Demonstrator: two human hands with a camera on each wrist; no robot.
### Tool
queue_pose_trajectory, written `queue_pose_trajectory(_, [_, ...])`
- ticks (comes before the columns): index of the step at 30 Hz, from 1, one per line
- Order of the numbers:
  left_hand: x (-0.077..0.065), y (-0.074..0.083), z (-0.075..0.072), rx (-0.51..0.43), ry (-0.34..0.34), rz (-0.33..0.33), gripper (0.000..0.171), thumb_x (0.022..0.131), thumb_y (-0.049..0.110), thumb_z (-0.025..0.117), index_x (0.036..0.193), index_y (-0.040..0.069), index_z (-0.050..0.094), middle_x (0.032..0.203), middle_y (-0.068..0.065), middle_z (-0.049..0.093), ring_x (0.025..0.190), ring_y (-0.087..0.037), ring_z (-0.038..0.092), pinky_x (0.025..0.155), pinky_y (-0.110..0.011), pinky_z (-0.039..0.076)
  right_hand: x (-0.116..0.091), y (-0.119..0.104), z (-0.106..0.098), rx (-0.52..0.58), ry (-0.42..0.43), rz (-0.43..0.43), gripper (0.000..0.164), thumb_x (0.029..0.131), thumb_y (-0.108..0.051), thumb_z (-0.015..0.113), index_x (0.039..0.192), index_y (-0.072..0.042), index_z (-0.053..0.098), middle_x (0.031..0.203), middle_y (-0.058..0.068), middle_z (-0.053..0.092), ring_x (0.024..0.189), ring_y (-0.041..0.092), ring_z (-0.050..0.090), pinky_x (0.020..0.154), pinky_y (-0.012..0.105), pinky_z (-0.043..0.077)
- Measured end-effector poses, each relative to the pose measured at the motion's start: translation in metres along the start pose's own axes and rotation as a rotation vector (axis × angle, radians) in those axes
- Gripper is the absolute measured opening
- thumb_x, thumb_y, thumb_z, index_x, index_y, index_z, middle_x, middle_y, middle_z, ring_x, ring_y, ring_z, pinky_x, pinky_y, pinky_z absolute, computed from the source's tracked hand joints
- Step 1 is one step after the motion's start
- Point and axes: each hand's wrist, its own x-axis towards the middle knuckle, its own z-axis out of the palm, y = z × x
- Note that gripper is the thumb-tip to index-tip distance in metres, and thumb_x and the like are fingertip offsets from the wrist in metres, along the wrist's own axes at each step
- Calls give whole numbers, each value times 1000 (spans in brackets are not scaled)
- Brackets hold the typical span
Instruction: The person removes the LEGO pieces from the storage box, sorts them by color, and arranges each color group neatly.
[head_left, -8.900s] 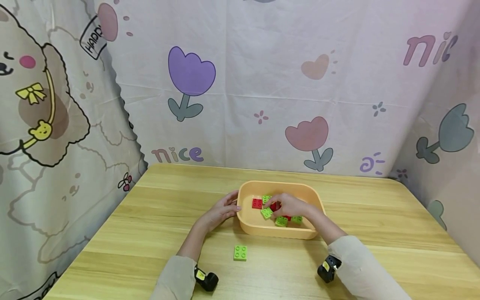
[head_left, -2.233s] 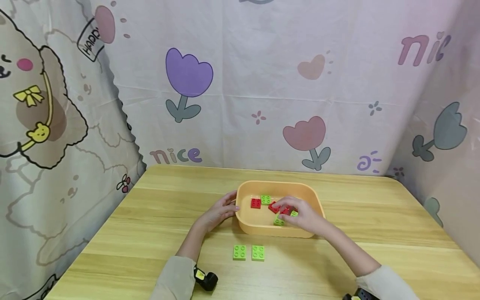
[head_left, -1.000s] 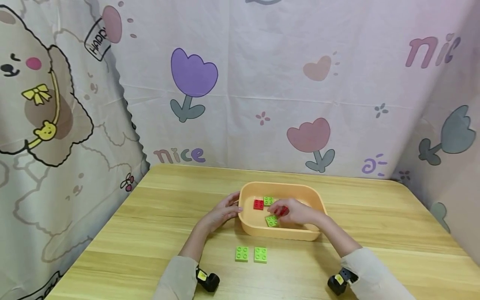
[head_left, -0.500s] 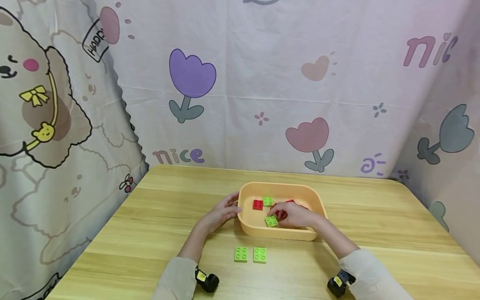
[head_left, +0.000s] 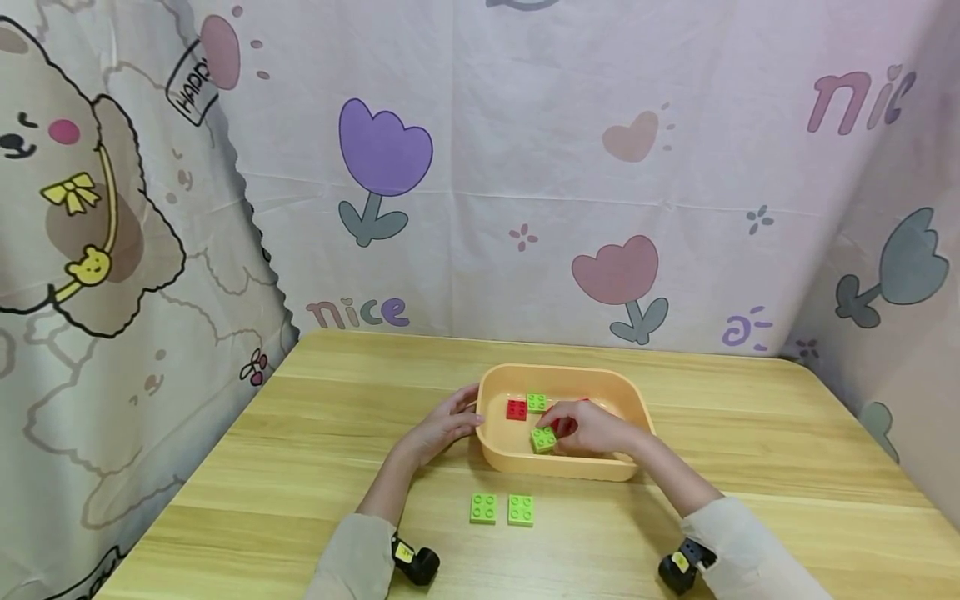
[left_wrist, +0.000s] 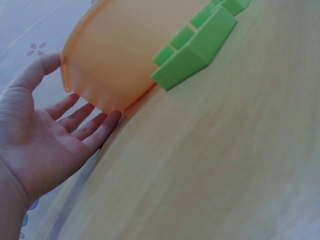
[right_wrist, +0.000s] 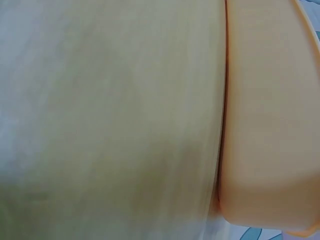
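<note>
Head view: red, green bricks (head_left: 536, 403) in tray (head_left: 555, 467)

My left hand (left_wrist: 45, 135), palm in view, thumb tip at the rim of an orange tub (left_wrist: 112, 50), fingers fairly straight, tips against its outer wall low down near the table (left_wrist: 215, 150). Tub cut off at top. Green brick (left_wrist: 197, 52) on the wood-grain table, right of my fingers, not touching them, studs facing upper left. Second green brick (left_wrist: 234, 6) beyond it, mostly out of frame. Pale cloth (left_wrist: 25, 22) behind, small mauve flower print (left_wrist: 36, 49).
</note>
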Motion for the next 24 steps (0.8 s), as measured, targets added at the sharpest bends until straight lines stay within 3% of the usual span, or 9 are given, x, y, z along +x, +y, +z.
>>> queue_pose_trajectory(13, [2,-3,-2,7,11,4,68,85,4,54,144,1,20,146,-23,21,126,-35,33,96,-37,39,-8,-12,-12,19,71,13,33,78,-1,67,110,-9,66,101,1,59,76,15,53,63,26,48])
queue_pose_trajectory(24, [1,-2,-1,3,4,5,71,84,5,57,144,0,19,146,-23,21,127,-35,32,96,-37,39,-21,-23,-17,-23,157,-42,33,77,-2,67,110,-7,64,85,-1,59,72,12,54,58,26,47])
